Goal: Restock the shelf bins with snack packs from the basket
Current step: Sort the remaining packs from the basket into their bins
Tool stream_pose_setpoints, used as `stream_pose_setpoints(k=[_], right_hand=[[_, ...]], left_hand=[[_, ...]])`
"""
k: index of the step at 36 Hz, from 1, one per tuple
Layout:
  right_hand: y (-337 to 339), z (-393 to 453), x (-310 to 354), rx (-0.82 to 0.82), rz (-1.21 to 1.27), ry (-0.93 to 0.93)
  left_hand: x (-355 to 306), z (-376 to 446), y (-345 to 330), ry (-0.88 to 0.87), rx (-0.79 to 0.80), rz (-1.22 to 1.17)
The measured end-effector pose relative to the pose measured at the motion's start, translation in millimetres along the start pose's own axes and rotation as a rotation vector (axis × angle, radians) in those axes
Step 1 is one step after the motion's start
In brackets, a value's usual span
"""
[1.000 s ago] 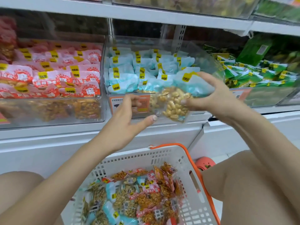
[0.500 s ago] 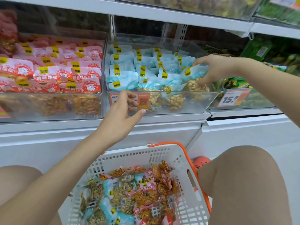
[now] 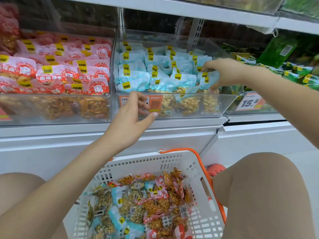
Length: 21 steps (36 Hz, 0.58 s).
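A blue snack pack [image 3: 208,80] is pinched between thumb and fingertips of the right hand [image 3: 224,73] at the right end of the middle shelf bin [image 3: 172,105], just above the packs already there; the left hand [image 3: 131,116] hangs released and empty before the bin's orange label [image 3: 151,104], touching nothing that can be made out; the step in hand is judged to be seating this pack; it would best be stood label-up in line with its neighbours, tucked behind the clear front wall, and only then let go, so that nothing tips forward; many mixed packs are left in the white basket [image 3: 172,161] below, so blue ones should be sorted for this bin and red ones for the red bin [image 3: 55,107] beside it.
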State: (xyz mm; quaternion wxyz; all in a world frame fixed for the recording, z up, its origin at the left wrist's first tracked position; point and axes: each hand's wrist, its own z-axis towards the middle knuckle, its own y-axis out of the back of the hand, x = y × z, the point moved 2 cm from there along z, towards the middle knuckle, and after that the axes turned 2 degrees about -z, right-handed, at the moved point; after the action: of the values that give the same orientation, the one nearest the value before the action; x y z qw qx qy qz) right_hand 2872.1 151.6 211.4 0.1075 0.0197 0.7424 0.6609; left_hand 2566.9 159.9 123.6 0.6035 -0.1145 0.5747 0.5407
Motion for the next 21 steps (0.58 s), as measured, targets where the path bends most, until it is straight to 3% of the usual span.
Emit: stream_pose_setpoints(k=[8, 10, 12, 15, 18, 21], right_hand=[[-18.2, -13.8, 6.4, -0.106, -0.059, -0.073], [-17.1, -31.6, 15.8, -0.263, -0.018, -0.087], [-18.8, -58.8, 32.1, -0.522, 0.11, -0.062], [-34.6, -100.3, 62.2, -0.818, 0.203, 0.057], [-75.6, -127.1, 96.6, -0.7, 0.16, 0.234], [-125.8, -138.6, 128.8, -0.303, 0.165, 0.357]], left_hand=[[8.1, -5.6, -3.7, -0.009, 0.053, 0.089], [12.0, -10.0, -4.9, -0.014, 0.067, 0.139], [17.2, -16.1, -7.0, -0.012, 0.091, 0.19], [29.7, -28.2, -12.1, 0.037, 0.142, 0.245], [47.6, -44.6, -21.2, 0.107, 0.202, 0.292], [69.5, -63.3, -34.0, 0.181, 0.279, 0.342]])
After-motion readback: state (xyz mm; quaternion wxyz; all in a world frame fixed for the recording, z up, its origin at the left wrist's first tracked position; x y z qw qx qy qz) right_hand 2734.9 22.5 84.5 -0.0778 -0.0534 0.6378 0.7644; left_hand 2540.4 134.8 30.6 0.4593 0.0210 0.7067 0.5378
